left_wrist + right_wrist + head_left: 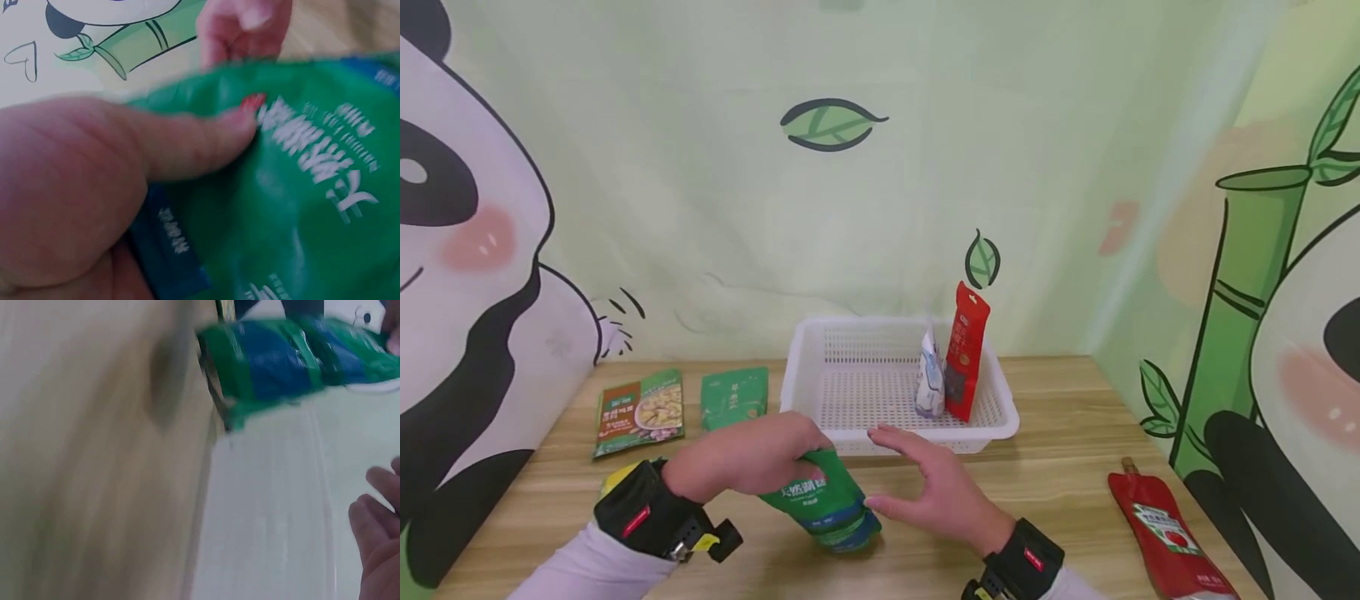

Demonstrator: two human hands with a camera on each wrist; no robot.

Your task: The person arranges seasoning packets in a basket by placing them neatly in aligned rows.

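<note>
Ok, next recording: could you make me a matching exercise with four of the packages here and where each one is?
Things:
1. green bag
2. red spouted pouch
3. tall red packet
4. packet with a bowl picture

Places:
A. inside the white basket
B. on the table, left of the basket
C. in the grip of the left hand
D. on the table, right of the basket

Right pairs: 1-C, 2-D, 3-A, 4-B

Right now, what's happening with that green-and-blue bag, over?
Left hand grips green-and-blue bag. Right hand open beside it. Nothing seen between them. White basket beyond.
</note>
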